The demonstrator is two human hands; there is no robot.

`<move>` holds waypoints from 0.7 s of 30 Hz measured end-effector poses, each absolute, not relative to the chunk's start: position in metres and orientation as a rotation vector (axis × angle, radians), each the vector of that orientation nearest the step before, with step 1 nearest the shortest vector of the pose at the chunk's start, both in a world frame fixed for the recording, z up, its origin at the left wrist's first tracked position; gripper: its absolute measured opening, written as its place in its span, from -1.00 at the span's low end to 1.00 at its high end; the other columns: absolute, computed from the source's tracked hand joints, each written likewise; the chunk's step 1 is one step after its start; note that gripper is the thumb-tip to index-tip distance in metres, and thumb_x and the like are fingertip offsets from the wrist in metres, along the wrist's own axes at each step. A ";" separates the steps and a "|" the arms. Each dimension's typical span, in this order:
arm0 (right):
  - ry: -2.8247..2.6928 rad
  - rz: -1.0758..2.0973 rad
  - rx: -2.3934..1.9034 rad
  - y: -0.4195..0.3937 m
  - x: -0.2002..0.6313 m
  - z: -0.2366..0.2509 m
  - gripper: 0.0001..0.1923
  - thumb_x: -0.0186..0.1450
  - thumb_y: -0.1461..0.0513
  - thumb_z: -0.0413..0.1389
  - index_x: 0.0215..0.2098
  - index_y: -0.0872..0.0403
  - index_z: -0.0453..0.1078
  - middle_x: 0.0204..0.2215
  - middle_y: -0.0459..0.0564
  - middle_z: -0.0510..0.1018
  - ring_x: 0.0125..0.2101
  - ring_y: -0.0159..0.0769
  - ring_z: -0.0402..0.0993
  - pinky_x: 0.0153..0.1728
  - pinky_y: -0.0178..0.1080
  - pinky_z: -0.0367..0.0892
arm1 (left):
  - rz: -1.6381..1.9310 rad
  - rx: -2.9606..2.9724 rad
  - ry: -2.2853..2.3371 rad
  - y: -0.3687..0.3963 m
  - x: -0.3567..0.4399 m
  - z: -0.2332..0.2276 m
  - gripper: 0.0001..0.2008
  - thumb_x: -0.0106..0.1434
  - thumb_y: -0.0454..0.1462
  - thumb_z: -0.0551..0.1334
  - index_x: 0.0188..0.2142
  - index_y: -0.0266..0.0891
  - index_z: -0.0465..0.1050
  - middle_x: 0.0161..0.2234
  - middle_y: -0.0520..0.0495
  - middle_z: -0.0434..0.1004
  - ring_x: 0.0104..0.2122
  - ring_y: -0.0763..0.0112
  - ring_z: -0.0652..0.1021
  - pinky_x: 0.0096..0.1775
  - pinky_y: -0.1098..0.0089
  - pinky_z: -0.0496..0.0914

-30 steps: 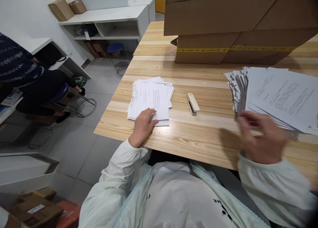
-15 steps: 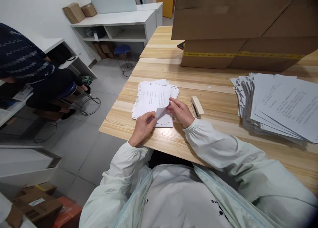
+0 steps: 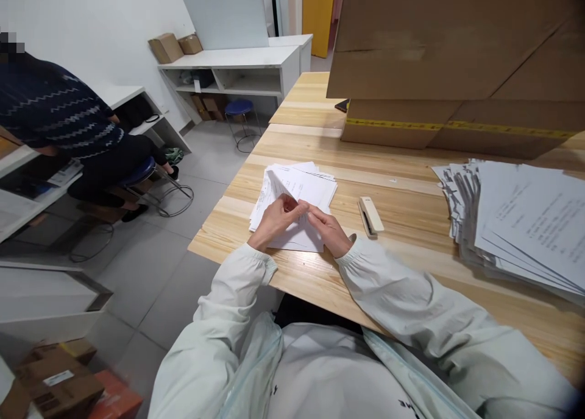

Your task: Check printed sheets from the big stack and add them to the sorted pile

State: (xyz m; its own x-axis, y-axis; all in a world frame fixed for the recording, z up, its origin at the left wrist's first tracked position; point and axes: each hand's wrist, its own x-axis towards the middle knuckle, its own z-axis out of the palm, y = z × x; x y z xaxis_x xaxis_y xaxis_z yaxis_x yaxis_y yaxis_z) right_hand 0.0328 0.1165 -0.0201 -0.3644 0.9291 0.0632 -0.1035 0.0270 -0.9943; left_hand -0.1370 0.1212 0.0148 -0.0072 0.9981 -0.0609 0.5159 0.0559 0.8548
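Note:
A small stack of printed sheets [image 3: 307, 190] lies near the left end of the wooden table [image 3: 402, 206]. My left hand [image 3: 275, 220] pinches the top sheet of that stack and has folded it up and back. My right hand [image 3: 328, 229] rests on the stack beside it, fingertips meeting the left hand on the same lifted sheet. A cream stapler [image 3: 370, 215] lies just right of my right hand, untouched.
A large fanned pile of papers [image 3: 516, 224] covers the table's right side. Big cardboard boxes [image 3: 452, 59] stand at the back. A seated person in a dark patterned sweater [image 3: 59, 120] is at left. White shelves and a blue stool [image 3: 241, 108] stand behind; boxes sit on the floor.
My right hand came from the large pile on the right over to the small stack. Both hands have lifted and folded back the top sheet's corner.

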 end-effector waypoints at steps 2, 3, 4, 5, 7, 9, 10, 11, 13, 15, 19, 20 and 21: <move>-1.472 1.473 -0.890 0.116 0.034 -0.020 -0.34 0.28 -0.17 0.13 0.22 -0.03 0.41 0.29 -0.03 0.34 0.35 -0.13 0.15 0.40 -0.05 -0.08 | 0.821 1.580 1.662 0.119 -0.136 0.016 -0.50 0.17 0.17 0.25 -0.28 -0.24 0.42 -0.31 -0.10 0.56 -0.31 0.32 0.50 -0.28 0.35 0.31; -1.489 1.468 -0.886 0.116 0.034 -0.020 -0.34 0.28 -0.17 0.12 0.22 -0.03 0.41 0.30 -0.03 0.33 0.35 -0.13 0.14 0.40 -0.06 -0.09 | 0.812 1.591 1.676 0.118 -0.135 0.017 -0.51 0.17 0.16 0.25 -0.29 -0.24 0.42 -0.31 -0.09 0.55 -0.31 0.32 0.50 -0.28 0.35 0.30; -1.501 1.465 -0.882 0.116 0.035 -0.020 -0.34 0.29 -0.17 0.12 0.23 -0.04 0.40 0.31 -0.03 0.32 0.36 -0.13 0.13 0.40 -0.06 -0.09 | 0.806 1.599 1.687 0.117 -0.134 0.019 -0.53 0.18 0.15 0.25 -0.29 -0.24 0.42 -0.31 -0.09 0.55 -0.31 0.33 0.50 -0.28 0.34 0.29; -1.508 1.464 -0.878 0.116 0.035 -0.021 -0.35 0.29 -0.16 0.11 0.23 -0.04 0.40 0.31 -0.03 0.31 0.36 -0.14 0.12 0.40 -0.07 -0.09 | 0.803 1.602 1.693 0.117 -0.134 0.020 -0.54 0.18 0.13 0.25 -0.30 -0.24 0.42 -0.32 -0.08 0.55 -0.31 0.33 0.50 -0.28 0.34 0.28; -1.506 1.468 -0.872 0.117 0.035 -0.022 -0.35 0.30 -0.15 0.11 0.24 -0.04 0.38 0.31 -0.04 0.31 0.36 -0.15 0.12 0.40 -0.06 -0.09 | 0.806 1.601 1.703 0.118 -0.133 0.021 -0.57 0.20 0.10 0.25 -0.30 -0.23 0.42 -0.32 -0.08 0.55 -0.32 0.32 0.50 -0.28 0.33 0.28; -1.486 1.474 -0.877 0.118 0.035 -0.025 -0.34 0.29 -0.15 0.12 0.26 -0.04 0.37 0.31 -0.04 0.31 0.36 -0.14 0.13 0.40 -0.04 -0.09 | 0.810 1.591 1.718 0.119 -0.132 0.020 -0.60 0.19 0.09 0.26 -0.31 -0.22 0.42 -0.33 -0.08 0.55 -0.32 0.31 0.50 -0.27 0.31 0.29; -1.471 1.477 -0.884 0.118 0.035 -0.026 -0.33 0.29 -0.14 0.13 0.27 -0.05 0.35 0.31 -0.05 0.31 0.36 -0.13 0.13 0.40 -0.03 -0.09 | 0.822 1.585 1.720 0.120 -0.132 0.018 -0.61 0.19 0.08 0.26 -0.32 -0.21 0.43 -0.34 -0.08 0.55 -0.32 0.31 0.50 -0.26 0.31 0.30; -1.456 1.481 -0.885 0.119 0.034 -0.028 -0.33 0.29 -0.13 0.14 0.28 -0.06 0.33 0.31 -0.06 0.31 0.36 -0.12 0.12 0.40 -0.01 -0.08 | 0.842 1.578 1.710 0.120 -0.133 0.016 -0.62 0.19 0.07 0.27 -0.32 -0.21 0.43 -0.34 -0.08 0.55 -0.32 0.31 0.50 -0.26 0.31 0.32; -1.443 1.498 -0.860 0.119 0.034 -0.030 -0.34 0.30 -0.10 0.15 0.31 -0.12 0.29 0.32 -0.11 0.28 0.37 -0.12 0.10 0.40 0.00 -0.05 | 0.892 1.556 1.663 0.122 -0.134 0.012 -0.65 0.19 0.05 0.27 -0.33 -0.19 0.43 -0.36 -0.07 0.55 -0.33 0.32 0.51 -0.25 0.32 0.35; -1.452 1.513 -0.812 0.120 0.034 -0.032 -0.37 0.32 -0.06 0.14 0.32 -0.18 0.24 0.33 -0.17 0.27 0.37 -0.15 0.08 0.39 0.01 -0.01 | 0.928 1.521 1.620 0.123 -0.135 0.008 -0.66 0.20 0.05 0.26 -0.34 -0.18 0.42 -0.38 -0.05 0.54 -0.35 0.34 0.52 -0.27 0.33 0.38; -1.520 1.448 -0.818 0.120 0.034 -0.033 -0.38 0.35 -0.04 0.12 0.34 -0.19 0.21 0.34 -0.18 0.26 0.38 -0.17 0.07 0.40 0.00 -0.04 | 0.965 1.463 1.601 0.124 -0.134 0.006 -0.65 0.19 0.06 0.28 -0.35 -0.18 0.43 -0.40 -0.05 0.53 -0.39 0.37 0.52 -0.28 0.35 0.40; -1.547 1.417 -0.838 0.120 0.034 -0.034 -0.38 0.35 -0.04 0.11 0.35 -0.17 0.21 0.34 -0.15 0.25 0.38 -0.16 0.07 0.40 0.01 -0.06 | 0.975 1.464 1.605 0.124 -0.133 0.006 -0.65 0.18 0.06 0.30 -0.35 -0.18 0.44 -0.39 -0.05 0.54 -0.38 0.37 0.52 -0.27 0.35 0.40; -1.580 1.385 -0.853 0.120 0.034 -0.034 -0.37 0.36 -0.05 0.09 0.35 -0.14 0.21 0.35 -0.12 0.25 0.37 -0.14 0.08 0.40 0.01 -0.07 | 0.985 1.471 1.618 0.124 -0.133 0.006 -0.64 0.16 0.06 0.32 -0.35 -0.18 0.44 -0.38 -0.05 0.54 -0.37 0.36 0.52 -0.26 0.35 0.40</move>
